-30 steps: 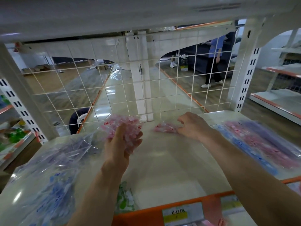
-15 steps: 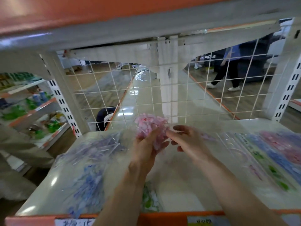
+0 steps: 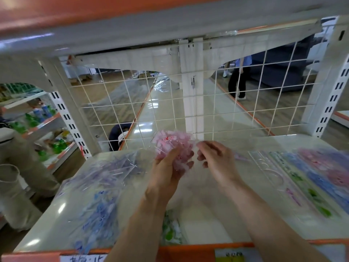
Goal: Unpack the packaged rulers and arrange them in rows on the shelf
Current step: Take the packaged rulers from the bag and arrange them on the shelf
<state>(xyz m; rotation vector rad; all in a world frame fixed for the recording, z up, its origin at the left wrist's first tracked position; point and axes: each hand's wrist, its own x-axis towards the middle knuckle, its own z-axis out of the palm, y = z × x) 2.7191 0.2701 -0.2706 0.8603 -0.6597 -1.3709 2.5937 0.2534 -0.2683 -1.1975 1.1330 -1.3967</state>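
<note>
head view: the left hand [image 3: 167,173] grips the pink ruler pack [image 3: 171,146] above the shelf [image 3: 207,220]. the right hand [image 3: 217,161] curls at its edge, but i cannot tell if it is pinching. best to peel the wrap slowly and brace the pack. its long axis seems to run from the palm up toward the wire mesh [image 3: 132,114].

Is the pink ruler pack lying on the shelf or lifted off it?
Lifted: the left hand grips the pink ruler pack above the shelf.

No legible text (labels [image 3: 233,255] blurred)
</note>
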